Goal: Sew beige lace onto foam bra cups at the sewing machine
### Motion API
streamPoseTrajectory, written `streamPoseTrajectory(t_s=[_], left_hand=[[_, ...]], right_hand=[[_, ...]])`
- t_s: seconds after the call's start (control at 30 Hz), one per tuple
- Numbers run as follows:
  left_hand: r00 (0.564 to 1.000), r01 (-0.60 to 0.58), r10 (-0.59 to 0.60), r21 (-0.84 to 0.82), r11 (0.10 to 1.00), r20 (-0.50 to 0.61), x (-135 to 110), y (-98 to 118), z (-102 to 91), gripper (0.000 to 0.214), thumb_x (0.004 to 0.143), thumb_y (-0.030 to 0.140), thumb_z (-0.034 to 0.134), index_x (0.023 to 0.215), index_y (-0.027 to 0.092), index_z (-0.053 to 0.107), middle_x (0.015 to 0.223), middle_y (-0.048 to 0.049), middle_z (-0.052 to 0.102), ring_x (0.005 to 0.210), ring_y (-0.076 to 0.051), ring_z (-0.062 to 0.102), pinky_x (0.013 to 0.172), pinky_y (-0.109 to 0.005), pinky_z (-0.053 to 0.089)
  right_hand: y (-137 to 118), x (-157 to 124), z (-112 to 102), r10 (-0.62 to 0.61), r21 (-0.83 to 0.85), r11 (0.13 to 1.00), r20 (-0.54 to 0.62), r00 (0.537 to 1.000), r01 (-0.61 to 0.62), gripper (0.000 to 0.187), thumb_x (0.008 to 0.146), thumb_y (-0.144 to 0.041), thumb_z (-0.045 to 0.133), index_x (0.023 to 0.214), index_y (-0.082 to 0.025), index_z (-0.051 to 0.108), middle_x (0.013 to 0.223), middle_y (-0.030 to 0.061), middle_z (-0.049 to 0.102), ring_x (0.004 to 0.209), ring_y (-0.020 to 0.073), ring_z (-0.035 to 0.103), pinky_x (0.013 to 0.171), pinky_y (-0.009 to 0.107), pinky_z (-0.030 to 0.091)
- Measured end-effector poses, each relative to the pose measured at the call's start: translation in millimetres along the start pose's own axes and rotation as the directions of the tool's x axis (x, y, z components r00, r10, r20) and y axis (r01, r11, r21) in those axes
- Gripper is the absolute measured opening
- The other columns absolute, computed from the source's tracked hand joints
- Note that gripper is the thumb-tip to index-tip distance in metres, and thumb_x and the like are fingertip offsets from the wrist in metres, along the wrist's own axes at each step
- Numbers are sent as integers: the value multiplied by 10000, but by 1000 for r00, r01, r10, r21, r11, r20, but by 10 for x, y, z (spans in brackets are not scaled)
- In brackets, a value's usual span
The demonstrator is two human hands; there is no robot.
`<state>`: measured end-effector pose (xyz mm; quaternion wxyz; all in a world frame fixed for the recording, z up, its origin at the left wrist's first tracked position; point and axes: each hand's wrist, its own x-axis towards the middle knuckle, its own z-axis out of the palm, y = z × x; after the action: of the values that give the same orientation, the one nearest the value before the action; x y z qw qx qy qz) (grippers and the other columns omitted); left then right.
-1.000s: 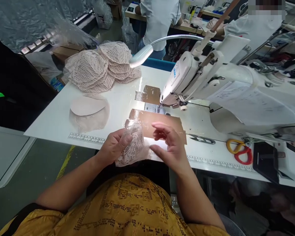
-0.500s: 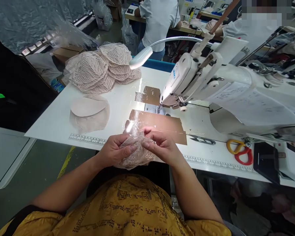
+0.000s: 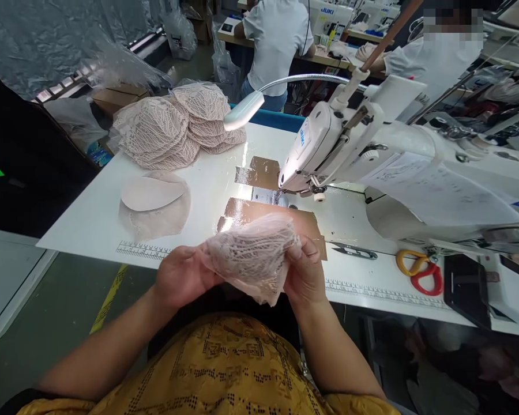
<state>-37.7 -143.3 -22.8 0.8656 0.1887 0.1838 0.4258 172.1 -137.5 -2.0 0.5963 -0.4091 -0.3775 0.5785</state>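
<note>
A pale pink lace fabric piece (image 3: 253, 253), cup-shaped and partly sheer, is stretched between my hands above the table's front edge. My left hand (image 3: 184, 276) holds its left end, the fingers passing behind the cloth and partly hidden. At the opposite end, my right hand (image 3: 305, 268) pinches the edge between thumb and fingers. Beyond the lace stands a white sewing machine (image 3: 311, 144), its needle area lit. Brown cardboard pieces (image 3: 263, 208) lie around the needle plate, partly behind the lace.
Stacked lace cups (image 3: 151, 132) sit at the back left, with smooth beige cup pieces (image 3: 153, 196) nearer. Thread snips (image 3: 354, 251), scissors (image 3: 419, 271) and a black device (image 3: 465, 288) lie to the right. A lamp (image 3: 244, 109) overhangs the table. Two people (image 3: 277, 43) work beyond.
The lace was bunched low between my hands. Now it is raised and spread wider, its broad side showing. My left hand has moved left and turned palm upward.
</note>
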Motion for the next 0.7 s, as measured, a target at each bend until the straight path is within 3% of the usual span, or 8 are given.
streamPoseTrajectory(t_s=[0.07, 0.23, 0.37, 0.47, 0.53, 0.6, 0.63, 0.7], left_hand=[[1000, -5, 5, -24, 1000, 25, 14, -136, 112, 474, 748, 454, 720, 1109, 152, 663, 1047, -94, 696, 988, -249, 650, 882, -364, 527], [999, 27, -23, 93, 995, -46, 21, -313, 334, 443, 635, 110, 766, 1065, 172, 680, 930, -53, 713, 871, -192, 664, 769, -270, 536], [995, 98, -97, 237, 967, -15, -38, -270, 197, 142, 640, 148, 782, 752, 146, 695, 627, -20, 632, 577, -121, 585, 567, -217, 491], [977, 58, -137, 412, 909, 166, -136, -95, -12, 186, 762, 203, 726, 621, 145, 621, 539, -12, 567, 512, -101, 531, 531, -210, 464], [945, -49, -113, 472, 880, 307, -208, 75, -87, 219, 833, 192, 657, 631, 160, 580, 543, -4, 549, 505, -98, 519, 520, -206, 451], [950, -215, 42, 552, 806, 310, -252, 240, -56, 95, 854, 200, 630, 762, 183, 613, 707, -28, 609, 644, -126, 582, 619, -236, 498], [949, -293, 138, 630, 720, 283, -255, 307, -4, 58, 839, 218, 652, 893, 200, 638, 880, -56, 643, 803, -158, 615, 731, -271, 522], [927, -365, 259, 812, 456, 272, -219, 391, 133, 464, 751, 247, 759, 1185, 240, 597, 1277, -94, 559, 1176, -243, 525, 1007, -362, 445]], right_hand=[[52, -19, 40, -45, -41, 998, 42, 998, 47, 234, 646, -458, 817, 624, -248, 713, 712, -1, 701, 677, 172, 623, 676, 330, 539], [82, -26, 58, -73, -189, 978, 79, 994, 87, 117, 702, -332, 796, 661, -242, 733, 768, 3, 709, 728, 172, 626, 706, 320, 521], [-51, 32, -21, -118, -100, 990, -156, 981, 104, 257, 610, -410, 844, 592, -235, 657, 633, -23, 649, 584, 134, 556, 613, 292, 501], [-143, 53, -94, -136, -117, 987, -212, 968, 113, 306, 588, -441, 851, 610, -237, 625, 655, -16, 656, 593, 140, 565, 609, 298, 510], [-171, 36, -110, -124, -158, 982, -149, 981, 100, 292, 626, -438, 835, 648, -239, 621, 685, -10, 668, 614, 148, 583, 616, 303, 521], [-178, -5, -78, -95, -204, 975, -1, 996, 92, 250, 669, -398, 818, 681, -239, 627, 694, -12, 669, 628, 147, 596, 622, 297, 524], [-178, -31, -45, -73, -227, 969, 96, 993, 93, 219, 691, -368, 808, 697, -237, 632, 699, -15, 668, 636, 145, 601, 626, 290, 524], [-180, -89, 41, -25, -284, 952, 288, 957, 111, 147, 739, -306, 777, 738, -234, 648, 734, -13, 677, 677, 144, 618, 648, 281, 522]])
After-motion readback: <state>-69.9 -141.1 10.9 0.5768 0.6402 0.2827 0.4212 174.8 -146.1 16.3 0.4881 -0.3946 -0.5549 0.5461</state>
